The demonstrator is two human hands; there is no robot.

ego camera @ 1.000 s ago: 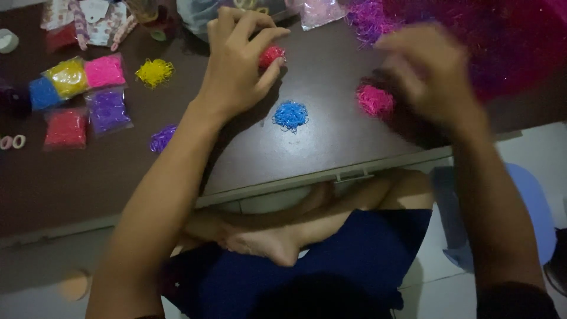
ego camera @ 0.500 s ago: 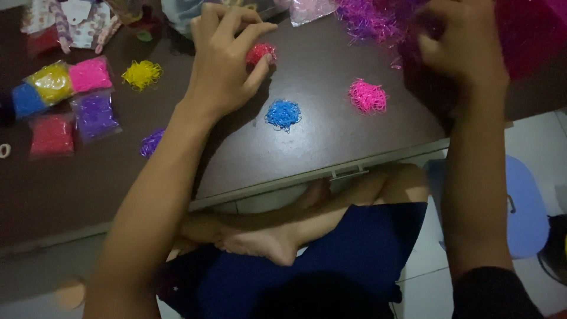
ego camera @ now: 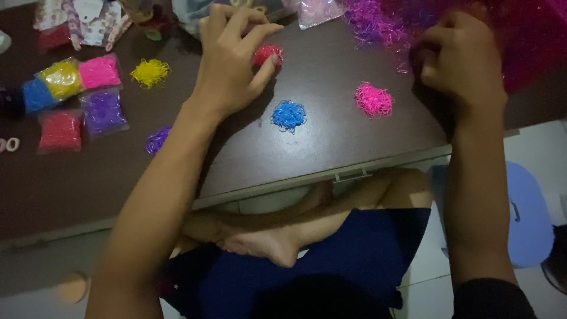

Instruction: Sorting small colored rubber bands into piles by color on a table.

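Note:
My left hand [ego camera: 233,56] rests on the dark brown table [ego camera: 331,147], its fingers curled over a small red pile of rubber bands [ego camera: 267,55]. Just below it lies a blue pile of bands [ego camera: 288,114]. A pink pile of bands [ego camera: 373,99] lies to the right. My right hand [ego camera: 458,59] is closed at the edge of a big magenta and purple mass of bands [ego camera: 520,35] at the table's far right; what its fingers hold is hidden.
Small plastic bags of blue, yellow, pink, purple and red bands [ego camera: 77,97] lie at the left. A yellow pile [ego camera: 149,72] and a purple pile [ego camera: 157,140] sit near them. My crossed legs and a blue stool [ego camera: 528,215] are below the table edge.
My right hand has moved from above the pink pile up and to the right, into the magenta mass. My left hand has stayed on the red pile.

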